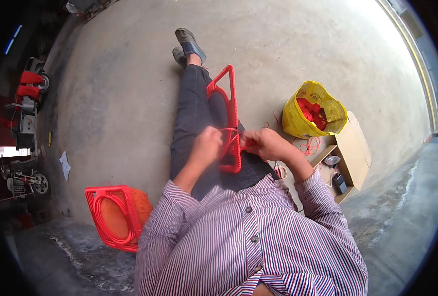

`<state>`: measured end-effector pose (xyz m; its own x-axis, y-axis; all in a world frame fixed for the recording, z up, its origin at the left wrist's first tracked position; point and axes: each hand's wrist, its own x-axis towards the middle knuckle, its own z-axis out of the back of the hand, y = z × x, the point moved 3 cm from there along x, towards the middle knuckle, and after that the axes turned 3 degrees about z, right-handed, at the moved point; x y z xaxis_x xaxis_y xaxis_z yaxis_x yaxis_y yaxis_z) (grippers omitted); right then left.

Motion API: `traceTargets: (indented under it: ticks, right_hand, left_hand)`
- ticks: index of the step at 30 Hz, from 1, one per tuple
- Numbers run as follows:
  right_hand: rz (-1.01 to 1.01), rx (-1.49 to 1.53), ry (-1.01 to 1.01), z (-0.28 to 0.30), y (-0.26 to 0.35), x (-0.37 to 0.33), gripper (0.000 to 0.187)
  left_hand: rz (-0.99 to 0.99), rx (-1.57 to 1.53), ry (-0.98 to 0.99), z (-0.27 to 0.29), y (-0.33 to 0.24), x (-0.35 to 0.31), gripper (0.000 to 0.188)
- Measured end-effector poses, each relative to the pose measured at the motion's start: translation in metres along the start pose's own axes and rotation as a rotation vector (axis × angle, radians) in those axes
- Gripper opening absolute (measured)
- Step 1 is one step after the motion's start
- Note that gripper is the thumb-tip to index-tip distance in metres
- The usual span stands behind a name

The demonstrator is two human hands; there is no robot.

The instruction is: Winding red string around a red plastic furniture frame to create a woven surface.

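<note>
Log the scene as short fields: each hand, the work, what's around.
Left hand: closed on red cord, slightly blurred
Right hand: at red frame, exact grip unclear
Red frame: over the legs
Yellow bag: right, on floor, red material inside
Cardboard box: open, beside bag
Scissors: beside right thigh
Second red frame: floor, left

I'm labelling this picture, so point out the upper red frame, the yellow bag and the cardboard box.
Upper red frame (234, 106): head view, right bar.
Yellow bag (293, 118): head view, outer wall.
Cardboard box (354, 150): head view, open flap.
</note>
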<state>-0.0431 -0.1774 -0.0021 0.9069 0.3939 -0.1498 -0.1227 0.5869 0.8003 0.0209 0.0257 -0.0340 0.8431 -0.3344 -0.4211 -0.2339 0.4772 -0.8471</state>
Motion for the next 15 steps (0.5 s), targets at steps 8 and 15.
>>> traceTargets:
  ticks: [8, 15]
  right_hand:
    - [-0.076, 0.647, -0.409, 0.000, 0.016, 0.016, 0.023]
    - [0.052, 0.897, -0.572, 0.029, 0.047, 0.002, 0.028]
  left_hand:
    - [-0.129, -0.243, -0.205, 0.007, -0.037, -0.006, 0.019]
    - [0.197, -0.901, 0.148, -0.007, -0.082, -0.017, 0.021]
